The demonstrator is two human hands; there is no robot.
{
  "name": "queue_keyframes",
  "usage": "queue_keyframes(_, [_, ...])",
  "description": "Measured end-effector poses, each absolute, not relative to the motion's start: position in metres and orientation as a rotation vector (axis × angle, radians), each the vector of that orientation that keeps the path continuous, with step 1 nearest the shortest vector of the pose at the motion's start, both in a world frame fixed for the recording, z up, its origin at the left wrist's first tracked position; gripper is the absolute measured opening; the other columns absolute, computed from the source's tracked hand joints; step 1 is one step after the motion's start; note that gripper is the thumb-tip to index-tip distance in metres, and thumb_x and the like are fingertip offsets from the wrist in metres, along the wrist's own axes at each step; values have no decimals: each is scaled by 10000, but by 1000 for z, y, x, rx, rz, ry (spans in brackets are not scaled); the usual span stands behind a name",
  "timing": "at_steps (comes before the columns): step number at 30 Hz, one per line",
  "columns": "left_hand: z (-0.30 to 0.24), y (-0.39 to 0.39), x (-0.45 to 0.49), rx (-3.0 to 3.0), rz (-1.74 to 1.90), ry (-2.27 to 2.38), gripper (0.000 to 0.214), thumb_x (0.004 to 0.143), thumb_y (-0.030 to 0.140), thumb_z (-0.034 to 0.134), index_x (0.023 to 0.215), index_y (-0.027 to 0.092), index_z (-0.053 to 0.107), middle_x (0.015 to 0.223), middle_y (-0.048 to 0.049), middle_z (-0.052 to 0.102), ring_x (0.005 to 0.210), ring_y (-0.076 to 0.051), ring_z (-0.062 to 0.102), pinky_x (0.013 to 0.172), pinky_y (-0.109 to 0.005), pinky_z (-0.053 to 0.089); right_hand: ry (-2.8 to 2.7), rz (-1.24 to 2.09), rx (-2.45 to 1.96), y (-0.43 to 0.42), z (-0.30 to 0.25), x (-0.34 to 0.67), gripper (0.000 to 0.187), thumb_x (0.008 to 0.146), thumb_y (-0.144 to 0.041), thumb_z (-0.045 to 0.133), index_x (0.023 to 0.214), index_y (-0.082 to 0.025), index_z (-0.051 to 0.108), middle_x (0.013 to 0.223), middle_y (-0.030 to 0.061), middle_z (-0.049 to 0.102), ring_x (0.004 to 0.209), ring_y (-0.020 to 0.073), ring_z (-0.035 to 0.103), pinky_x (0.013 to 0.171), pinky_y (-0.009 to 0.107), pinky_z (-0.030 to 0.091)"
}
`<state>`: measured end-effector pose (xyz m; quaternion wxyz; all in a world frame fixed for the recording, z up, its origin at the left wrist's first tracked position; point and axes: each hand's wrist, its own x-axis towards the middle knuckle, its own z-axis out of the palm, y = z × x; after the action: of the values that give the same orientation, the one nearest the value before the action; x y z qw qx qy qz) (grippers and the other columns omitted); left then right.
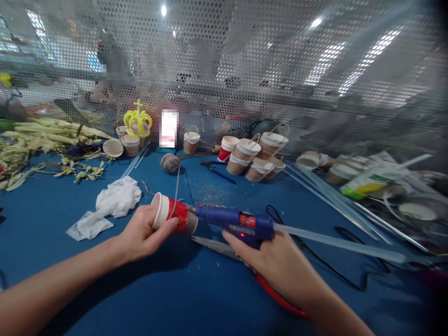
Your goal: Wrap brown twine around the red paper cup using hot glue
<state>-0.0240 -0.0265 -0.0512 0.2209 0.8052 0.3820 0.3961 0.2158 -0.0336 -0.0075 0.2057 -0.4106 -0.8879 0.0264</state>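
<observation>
My left hand (140, 235) is closed round a red paper cup (180, 215) with a white rim, tilted on its side. Grey-brown twine is wound about the cup's base, and a strand runs up from it to a ball of twine (170, 163). In my right hand (280, 266) is a blue hot glue gun (233, 219), a long clear glue stick (336, 242) jutting from its back. Its nozzle points at the wound end of the cup; whether it touches, I cannot tell. Scissors with red handles (276, 296) lie under my right hand.
Crumpled white tissue (117, 200) lies left of the cup. Twine-wrapped cups (245, 161), a red cup (228, 147) and pliers (215, 169) sit at the back. Loose glue sticks (332, 200) and a black cord (336, 266) are at right. Pale plant stalks (52, 133) lie left, before a perforated metal screen (217, 60).
</observation>
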Motion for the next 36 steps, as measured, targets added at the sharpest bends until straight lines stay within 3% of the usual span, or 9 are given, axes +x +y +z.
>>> queue_keyframes(7, [-52, -26, -23, 2014, 1066, 1114, 280, 842, 273, 381, 675, 123, 549, 579, -5, 499, 513, -97, 414, 490, -207, 344, -2533, 0, -1133, -35, -18, 223, 274, 792, -257, 399, 886, -247, 656, 444, -15, 560, 477, 161, 551, 479, 270, 428])
queue_keyframes(16, [-55, -22, -21, 1688, 1085, 1171, 315, 817, 350, 427, 677, 104, 566, 564, 10, 486, 498, -83, 382, 452, -192, 324, -2462, 45, -1179, -37, -16, 213, 192, 769, -265, 454, 781, -255, 646, 607, 36, 638, 688, 217, 621, 599, 322, 484])
queue_keyframes(21, [-53, -22, -20, 1585, 1126, 1138, 295, 796, 342, 453, 677, 101, 577, 586, -6, 532, 521, -89, 429, 487, -197, 362, -2364, 147, -1305, -40, -14, 202, 176, 777, -245, 452, 667, -225, 589, 591, 7, 623, 512, 146, 583, 493, 252, 477])
queue_keyframes(26, [-51, -23, -18, 1519, 1119, 1138, 299, 781, 354, 480, 691, 94, 598, 601, -14, 560, 531, -90, 445, 492, -194, 360, -2308, 218, -1307, -38, -14, 201, 105, 723, -267, 499, 662, -232, 576, 625, 19, 628, 561, 170, 591, 548, 280, 485])
queue_keyframes(31, [-52, -21, -17, 1383, 1103, 1111, 303, 781, 366, 474, 687, 107, 601, 616, -19, 592, 541, -94, 473, 505, -197, 365, -2248, 437, -1359, -40, -12, 197, 146, 746, -250, 490, 604, -216, 489, 542, -20, 567, 464, 120, 519, 463, 234, 425])
queue_keyframes(36, [-57, -17, -19, 1315, 1097, 1181, 332, 772, 419, 482, 697, 108, 570, 571, 13, 528, 504, -82, 422, 485, -200, 327, -2306, 451, -1345, -43, -15, 195, 127, 747, -247, 508, 626, -210, 493, 533, -35, 542, 452, 100, 480, 455, 217, 386])
